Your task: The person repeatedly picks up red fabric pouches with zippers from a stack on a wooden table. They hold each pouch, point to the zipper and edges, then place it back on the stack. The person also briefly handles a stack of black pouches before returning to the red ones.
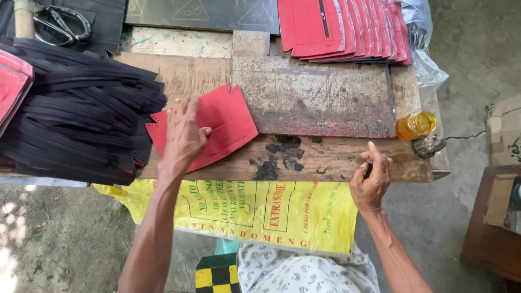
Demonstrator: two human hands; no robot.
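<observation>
A left hand [182, 135] presses flat, fingers spread, on a red notched leather panel [217, 125] lying on the worn wooden counter [325, 157], beside a heap of black straps [81, 119]. The right hand [370, 179] rests nearby, fingers loosely curled and holding nothing, near a small amber jar [415, 125].

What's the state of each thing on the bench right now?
left hand: flat on red piece
right hand: fingers curled, resting at bench edge; contents unclear
red piece: lying flat, single
red stack: fanned, overlapping
black strips: piled
yellow jar: upright
scissors: closed, lying flat
</observation>
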